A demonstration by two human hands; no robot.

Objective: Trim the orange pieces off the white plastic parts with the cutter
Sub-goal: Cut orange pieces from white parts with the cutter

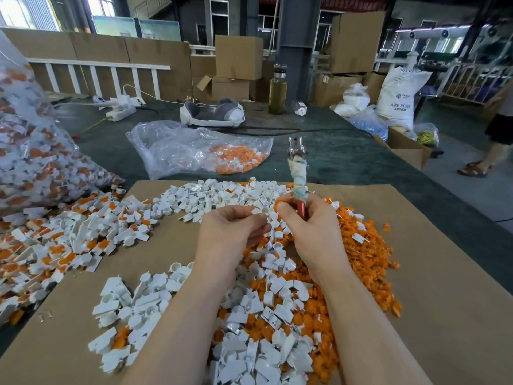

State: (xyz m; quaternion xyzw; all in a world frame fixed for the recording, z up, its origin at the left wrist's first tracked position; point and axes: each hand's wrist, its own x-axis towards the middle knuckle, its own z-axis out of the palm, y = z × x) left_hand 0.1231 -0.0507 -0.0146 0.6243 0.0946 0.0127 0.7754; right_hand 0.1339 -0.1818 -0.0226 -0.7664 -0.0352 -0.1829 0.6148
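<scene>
Over the middle of the cardboard sheet both hands work close together. The left hand pinches a small white plastic part between thumb and fingertips, and the fingertips of the right hand touch that same part where an orange piece shows beside it. The right hand also curls round the red handle of the cutter, which stands nearly upright (its upper handle is wrapped in grubby cloth tape) with the metal head pointing away from the person.

Loose white parts spread along the sheet's far edge, cut orange pieces heap toward its right edge, and mixed white and orange bits lie under the forearms at the near edge. Untrimmed parts spill over the left edge from a large clear bag. Beyond the far edge, on the green table cover, lies a second clear bag holding orange scraps.
</scene>
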